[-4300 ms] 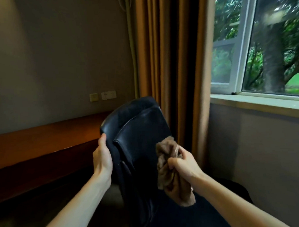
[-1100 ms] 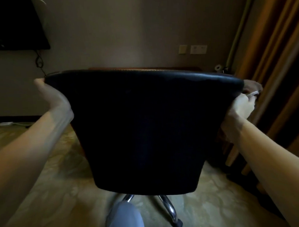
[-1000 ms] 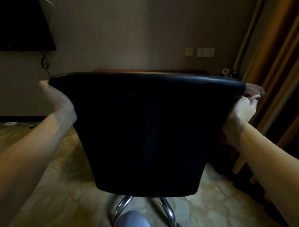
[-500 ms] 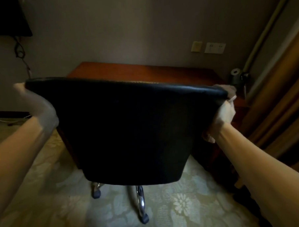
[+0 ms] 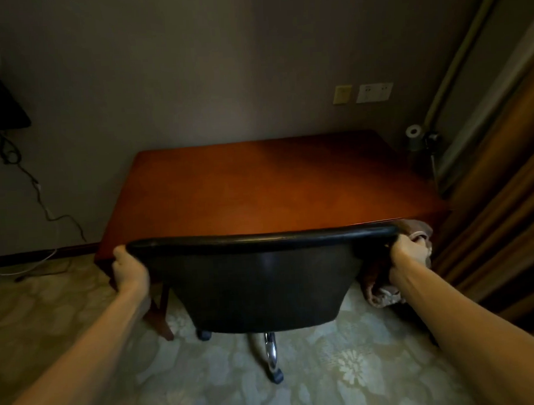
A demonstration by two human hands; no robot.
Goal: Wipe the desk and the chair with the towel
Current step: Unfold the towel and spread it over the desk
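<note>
Fingers of both hands wrap the chair (image 5: 260, 282) back's top corners: left hand (image 5: 128, 268) bare, right hand (image 5: 410, 252) pinning towel (image 5: 382, 289) there too. Likely steering chair under desk (image 5: 271, 187) just beyond.

Head cam; looks down-fwd; chair (image 5: 260, 282) close.
</note>
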